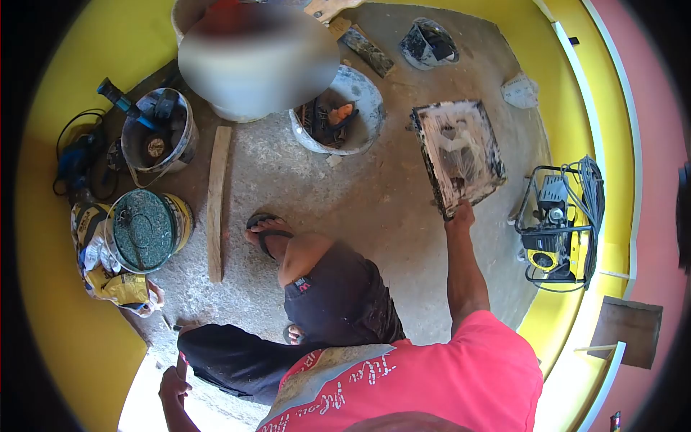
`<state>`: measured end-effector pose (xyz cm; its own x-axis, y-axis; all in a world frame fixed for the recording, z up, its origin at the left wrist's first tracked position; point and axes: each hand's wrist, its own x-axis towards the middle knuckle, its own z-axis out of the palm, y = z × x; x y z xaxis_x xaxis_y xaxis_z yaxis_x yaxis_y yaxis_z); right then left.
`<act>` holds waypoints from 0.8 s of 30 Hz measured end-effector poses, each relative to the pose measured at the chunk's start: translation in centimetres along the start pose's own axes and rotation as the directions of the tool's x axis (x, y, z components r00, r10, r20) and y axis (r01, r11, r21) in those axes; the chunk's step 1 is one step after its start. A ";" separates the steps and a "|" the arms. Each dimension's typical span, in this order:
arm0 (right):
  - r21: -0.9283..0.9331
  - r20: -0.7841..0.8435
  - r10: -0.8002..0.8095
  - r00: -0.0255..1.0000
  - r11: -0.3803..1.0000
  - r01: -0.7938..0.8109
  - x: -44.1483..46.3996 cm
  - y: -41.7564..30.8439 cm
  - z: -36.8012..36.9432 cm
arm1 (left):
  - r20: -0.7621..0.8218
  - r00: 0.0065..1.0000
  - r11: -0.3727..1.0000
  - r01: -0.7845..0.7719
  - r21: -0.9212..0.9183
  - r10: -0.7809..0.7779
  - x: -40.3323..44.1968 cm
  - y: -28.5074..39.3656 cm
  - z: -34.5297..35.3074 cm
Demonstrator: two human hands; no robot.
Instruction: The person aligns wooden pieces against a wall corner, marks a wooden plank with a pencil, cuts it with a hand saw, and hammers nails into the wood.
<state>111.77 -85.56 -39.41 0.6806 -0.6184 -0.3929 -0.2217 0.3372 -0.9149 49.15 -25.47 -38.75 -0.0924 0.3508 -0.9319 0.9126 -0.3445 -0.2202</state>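
My right hand [461, 214] is stretched forward with its fingers closed on the near corner of a shallow rectangular tray [461, 155]. Pale and black residue smears the tray's inside and rim, and it is tilted over the floor. Low at the left, beside my dark-clad knee, is my left hand [174, 385]. Its fingers are curled at a narrow pale piece like a handle; what it belongs to is hidden. My sandalled foot [270, 234] rests on the floor between the hands.
A wooden board [218, 205] lies left of my foot. Buckets [371, 101] stand ahead, one holding tools, and a green-lidded bucket [144, 230] is at left beside bags [93, 252]. A yellow-black machine [558, 230] with coiled cable stands by the right wall. A small bucket [428, 47] is farther back.
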 end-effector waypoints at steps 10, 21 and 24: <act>0.137 0.184 0.150 0.971 0.975 -0.177 8.0 16.8 -11.1 | 0.021 1.000 0.997 0.020 0.068 -0.021 0.2 0.7 -1.4; -0.875 0.063 0.738 0.672 0.365 -0.318 -5.9 13.7 -3.1 | -0.242 0.960 0.990 -0.124 0.073 0.138 -0.3 0.0 2.7; -0.821 0.510 0.818 0.265 0.371 0.434 -9.2 6.9 6.9 | -0.167 0.979 0.992 -0.121 -0.020 0.116 1.1 -1.3 3.1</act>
<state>108.78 -72.66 -41.48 0.3554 0.4741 -0.8055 -0.3597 -0.7261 -0.5860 46.61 -27.30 -40.34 0.0823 0.4490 -0.8897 0.9249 -0.3669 -0.0996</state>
